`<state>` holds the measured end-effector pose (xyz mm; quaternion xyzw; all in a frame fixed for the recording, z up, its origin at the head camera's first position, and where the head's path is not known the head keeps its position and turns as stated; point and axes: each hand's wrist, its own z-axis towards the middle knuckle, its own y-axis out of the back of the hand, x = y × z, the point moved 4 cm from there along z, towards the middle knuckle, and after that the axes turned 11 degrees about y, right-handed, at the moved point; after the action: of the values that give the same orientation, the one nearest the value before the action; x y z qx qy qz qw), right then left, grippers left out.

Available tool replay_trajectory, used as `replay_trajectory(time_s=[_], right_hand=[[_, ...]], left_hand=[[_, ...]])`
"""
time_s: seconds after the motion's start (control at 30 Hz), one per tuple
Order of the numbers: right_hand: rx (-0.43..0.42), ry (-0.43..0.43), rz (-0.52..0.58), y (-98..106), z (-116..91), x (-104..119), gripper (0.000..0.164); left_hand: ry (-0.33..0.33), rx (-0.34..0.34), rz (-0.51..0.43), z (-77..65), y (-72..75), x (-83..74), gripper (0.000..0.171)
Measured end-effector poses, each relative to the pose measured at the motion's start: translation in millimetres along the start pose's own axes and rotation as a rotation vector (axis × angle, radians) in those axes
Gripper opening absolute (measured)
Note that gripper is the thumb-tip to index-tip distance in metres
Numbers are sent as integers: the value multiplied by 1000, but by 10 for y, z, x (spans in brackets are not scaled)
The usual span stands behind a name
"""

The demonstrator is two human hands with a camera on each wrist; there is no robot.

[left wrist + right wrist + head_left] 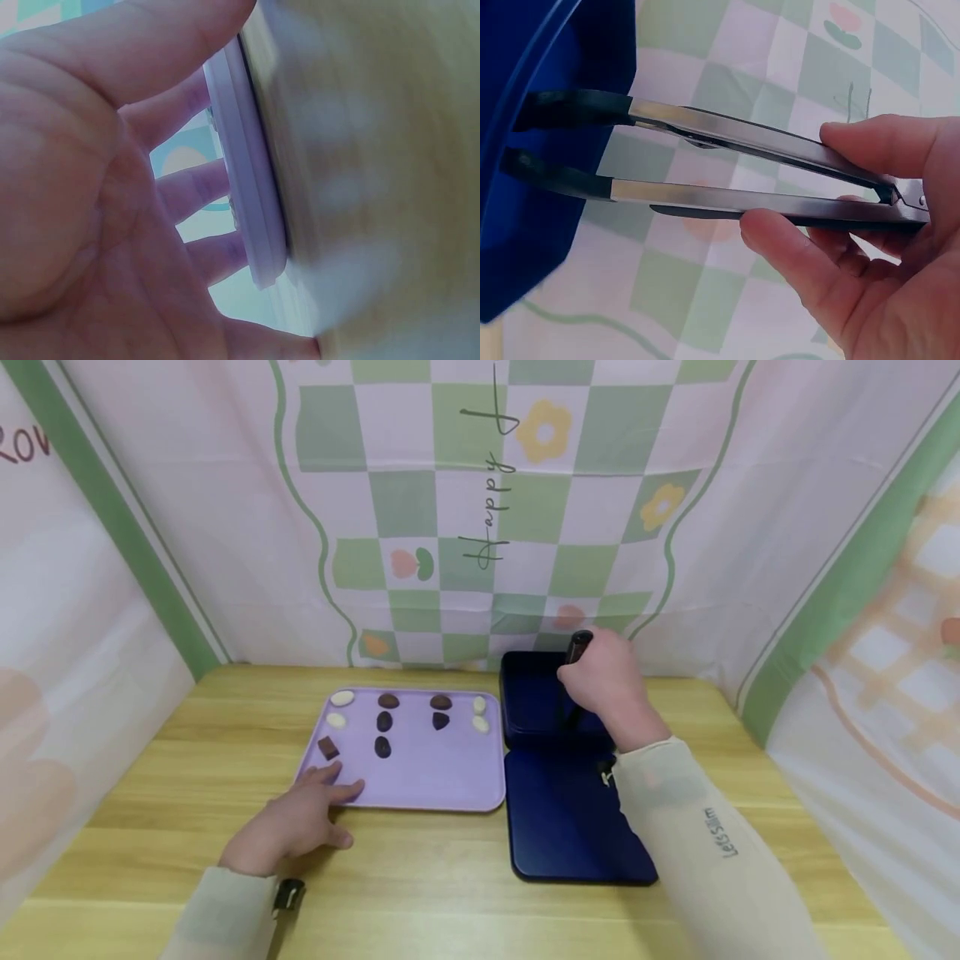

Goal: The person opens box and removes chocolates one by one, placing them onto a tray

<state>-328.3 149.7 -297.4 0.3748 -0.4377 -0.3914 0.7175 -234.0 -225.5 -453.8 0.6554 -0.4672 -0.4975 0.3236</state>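
Note:
My right hand (pixel 607 681) grips a pair of metal tongs (pixel 682 193) with black tips, thumb on one arm and fingers on the other. The tongs reach down into a dark blue box (pixel 517 702), their tips slightly apart in the right wrist view. What lies between the tips is hard to make out. My left hand (pixel 300 822) rests at the near left corner of a lilac tray (pixel 442 777), fingers spread over its rim. On the tray sit several chocolate-like pieces: white ovals (pixel 342 698), dark ovals (pixel 384 722) and a brown square (pixel 328 748) near the left fingertips.
The box's blue lid (pixel 562 827) lies flat on the near side of the box, under my right forearm. Tray and box stand side by side on a wooden table (pixel 427 893). A patterned cloth (pixel 465 510) hangs behind and along both sides.

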Motion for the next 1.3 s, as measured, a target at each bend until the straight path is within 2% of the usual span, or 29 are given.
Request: replay_trajectory(time_s=[0.2, 0.27, 0.37, 0.43, 0.57, 0.77, 0.87, 1.1, 1.2, 1.3], right_hand=[[-4, -34, -11, 121, -28, -136, 24], [-6, -63, -24, 159, -30, -175, 33], [13, -110, -36, 190, -30, -214, 56], [31, -117, -43, 191, -24, -225, 61], [71, -94, -52, 154, -9, -239, 50], [104, -95, 5, 121, -7, -259, 33], [89, -95, 27, 130, 0, -259, 36], [22, -122, 67, 171, -2, -284, 58], [-10, -126, 76, 186, -6, -284, 61], [-64, -111, 83, 177, -5, -286, 52]], left_hand=[[0, 5, 1, -7, 12, -14, 76], [2, 7, 2, -11, 16, -17, 76], [2, 7, 2, -18, 17, -16, 76], [-3, 4, 3, -19, 18, -16, 76], [-3, 1, 2, -21, 16, -16, 76], [3, 2, -1, -24, 14, -24, 75], [-1, 0, 1, -25, 15, -31, 75], [-19, -18, -1, 10, -22, 8, 77], [-23, -22, -4, 9, -24, 11, 78], [-24, -23, -1, 5, -23, 9, 78]])
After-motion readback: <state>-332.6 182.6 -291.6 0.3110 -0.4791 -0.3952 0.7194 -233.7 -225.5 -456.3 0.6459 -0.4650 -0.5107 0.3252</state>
